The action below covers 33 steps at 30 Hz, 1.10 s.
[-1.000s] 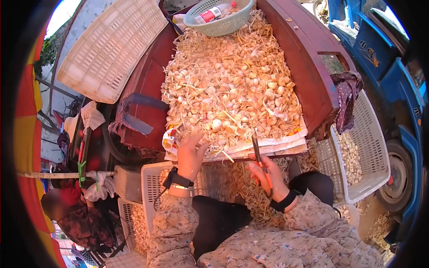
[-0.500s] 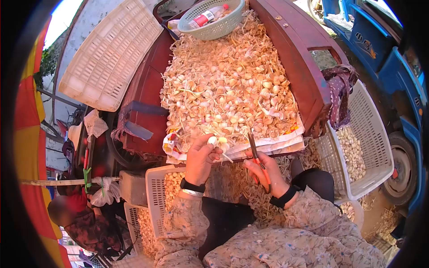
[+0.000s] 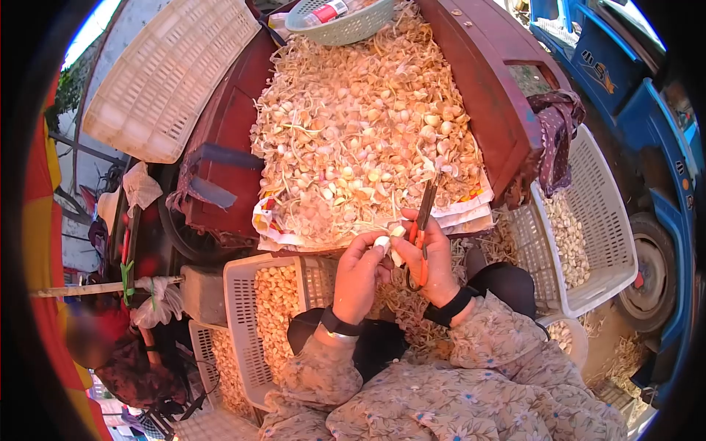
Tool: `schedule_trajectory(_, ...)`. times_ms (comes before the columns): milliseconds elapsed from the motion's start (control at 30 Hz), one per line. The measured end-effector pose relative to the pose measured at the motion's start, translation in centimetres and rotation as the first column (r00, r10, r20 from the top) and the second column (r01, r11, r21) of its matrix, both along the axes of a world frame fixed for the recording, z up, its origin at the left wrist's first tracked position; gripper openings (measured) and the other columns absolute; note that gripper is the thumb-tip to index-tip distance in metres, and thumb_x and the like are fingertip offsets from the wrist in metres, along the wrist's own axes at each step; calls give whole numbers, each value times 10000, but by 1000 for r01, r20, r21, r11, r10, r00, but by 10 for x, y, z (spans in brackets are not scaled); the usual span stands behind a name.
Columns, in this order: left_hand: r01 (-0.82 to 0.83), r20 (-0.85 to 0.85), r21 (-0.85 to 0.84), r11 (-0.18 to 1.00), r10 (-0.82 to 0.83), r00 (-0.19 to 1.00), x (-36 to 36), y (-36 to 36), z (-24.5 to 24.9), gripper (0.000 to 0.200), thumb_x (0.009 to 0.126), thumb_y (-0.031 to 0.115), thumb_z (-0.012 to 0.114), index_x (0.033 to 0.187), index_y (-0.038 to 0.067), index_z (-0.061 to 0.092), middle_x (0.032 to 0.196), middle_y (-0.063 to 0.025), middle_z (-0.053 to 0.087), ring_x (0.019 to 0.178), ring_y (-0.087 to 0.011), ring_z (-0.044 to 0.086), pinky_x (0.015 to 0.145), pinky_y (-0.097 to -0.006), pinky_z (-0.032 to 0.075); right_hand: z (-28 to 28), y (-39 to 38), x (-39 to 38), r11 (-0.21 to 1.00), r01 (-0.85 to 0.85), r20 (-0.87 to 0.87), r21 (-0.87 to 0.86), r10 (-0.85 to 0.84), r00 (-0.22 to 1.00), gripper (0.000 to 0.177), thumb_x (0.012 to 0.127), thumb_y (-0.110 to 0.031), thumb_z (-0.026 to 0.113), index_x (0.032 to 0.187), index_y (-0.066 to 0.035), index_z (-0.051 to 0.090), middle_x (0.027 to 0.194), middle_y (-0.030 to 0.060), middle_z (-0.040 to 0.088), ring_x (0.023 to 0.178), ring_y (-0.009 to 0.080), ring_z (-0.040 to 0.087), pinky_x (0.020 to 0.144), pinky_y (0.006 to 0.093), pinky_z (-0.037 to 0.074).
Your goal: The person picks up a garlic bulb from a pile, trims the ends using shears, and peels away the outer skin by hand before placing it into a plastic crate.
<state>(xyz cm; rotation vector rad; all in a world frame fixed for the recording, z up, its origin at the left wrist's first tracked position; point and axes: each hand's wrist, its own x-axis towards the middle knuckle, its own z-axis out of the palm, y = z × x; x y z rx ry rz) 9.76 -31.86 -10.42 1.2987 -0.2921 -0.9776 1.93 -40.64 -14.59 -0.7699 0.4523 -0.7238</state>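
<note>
Garlic cloves (image 3: pixel 382 242) are pinched in the fingers of my left hand (image 3: pixel 359 275), at the near edge of the garlic heap. My right hand (image 3: pixel 434 261) is closed around red-handled scissors (image 3: pixel 423 228), whose dark blades point up and away from me. Its thumb and fingertips meet the garlic beside my left fingers, so the two hands nearly touch. Beyond them a large heap of garlic with dry skins and stems (image 3: pixel 360 140) covers the bed of a dark red cart (image 3: pixel 485 81).
A green basket (image 3: pixel 346 29) with a bottle rests on the heap's far end. A white crate (image 3: pixel 243 316) of cloves stands at left, another crate (image 3: pixel 610 242) at right. An upright crate (image 3: pixel 173 81), a blue vehicle (image 3: pixel 632 110) and a seated person (image 3: pixel 140 371) are around.
Both hands have come together: my left moved right with the garlic, and my right closed in on it with the scissors. The view has shifted slightly.
</note>
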Motion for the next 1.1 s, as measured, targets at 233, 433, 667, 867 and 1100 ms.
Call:
schedule_trajectory(233, 29, 289, 22, 999, -34, 957, -4, -18, -3, 249, 911, 165, 483, 1107, 12, 472, 809, -59, 571, 613, -103, 539, 502, -203, 430, 12, -24, 6, 999, -18, -5, -32, 18, 1000, 369, 774, 33, 594, 1119, -20, 473, 836, 12, 510, 711, 69, 499, 627, 211, 425)
schedule_trajectory(433, -72, 27, -138, 988, 76, 997, 20, 2, -1, 279, 903, 175, 506, 1127, 14, 463, 875, -107, 589, 619, -118, 538, 510, -210, 429, 3, -51, -4, 984, 33, 89, 173, -49, 995, 377, 756, 11, 619, 1102, -21, 473, 833, 17, 526, 711, 99, 536, 634, 218, 451)
schedule_trajectory(667, -70, -31, -215, 974, 64, 997, 2, 12, 10, 249, 884, 165, 540, 1086, 43, 460, 899, -132, 591, 635, -140, 559, 533, -223, 443, 16, -36, -5, 997, -53, 28, 48, 51, 998, 381, 763, -29, 633, 1115, -33, 487, 799, -1, 505, 671, 81, 522, 579, 215, 448)
schedule_trajectory(867, -118, 13, -166, 979, 122, 992, -8, 18, 13, 183, 884, 125, 513, 1030, 50, 432, 874, -134, 590, 635, -154, 584, 515, -230, 460, 14, -28, -8, 985, -174, 0, -1, 174, 985, 383, 757, 2, 632, 1115, -40, 504, 841, 1, 533, 743, 81, 547, 652, 200, 456)
schedule_trajectory(1100, -65, 197, -135, 989, 91, 976, -4, 25, 42, 163, 875, 73, 483, 1007, 51, 391, 854, -143, 588, 651, -183, 606, 514, -234, 490, 19, -34, -19, 925, -366, -108, -100, 356, 928, 416, 764, 30, 623, 1153, -55, 502, 888, -16, 523, 805, 53, 509, 681, 183, 427)
